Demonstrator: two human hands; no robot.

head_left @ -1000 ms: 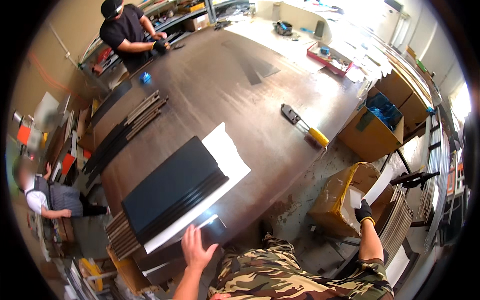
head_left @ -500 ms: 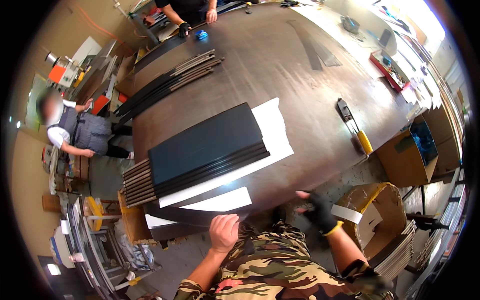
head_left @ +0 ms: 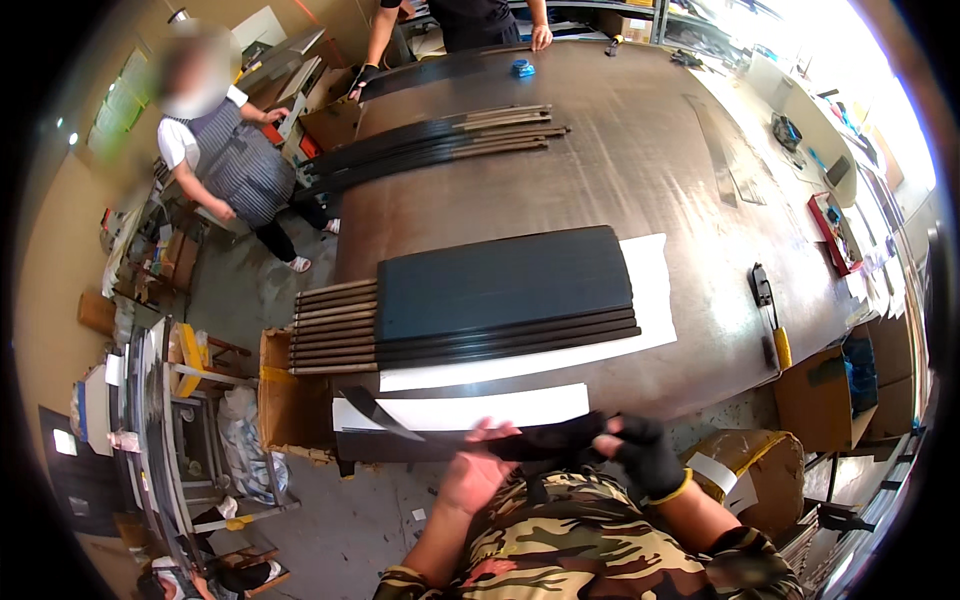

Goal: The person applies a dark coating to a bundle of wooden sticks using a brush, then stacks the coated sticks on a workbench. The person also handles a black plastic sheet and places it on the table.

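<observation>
A long, thin black strip (head_left: 550, 440) runs between my two hands, its left end (head_left: 375, 408) curling over white paper at the table's near edge. My right hand (head_left: 648, 462), in a black fingerless glove with a yellow cuff edge, grips the strip's right part. My bare left hand (head_left: 474, 478) is at the strip's middle, fingers stretched out, apart and slightly blurred, and the strip passes behind them. Just beyond lies a dark flat panel (head_left: 500, 285) beside several dark slim tubes (head_left: 520, 338) with brownish left ends, on white sheeting (head_left: 655, 290).
The brown table (head_left: 640, 160) carries another tube bundle (head_left: 480, 135), a blue tape roll (head_left: 522, 68) and a yellow-handled tool (head_left: 775, 320). Cardboard boxes (head_left: 290, 390) stand at its left corner and right side. One person (head_left: 235, 160) stands left; another (head_left: 480, 25) works across the table.
My right hand has come in and taken hold of the black strip, now raised and stretched between my hands. The left fingers have spread. My view has turned left, shifting the scene rightward.
</observation>
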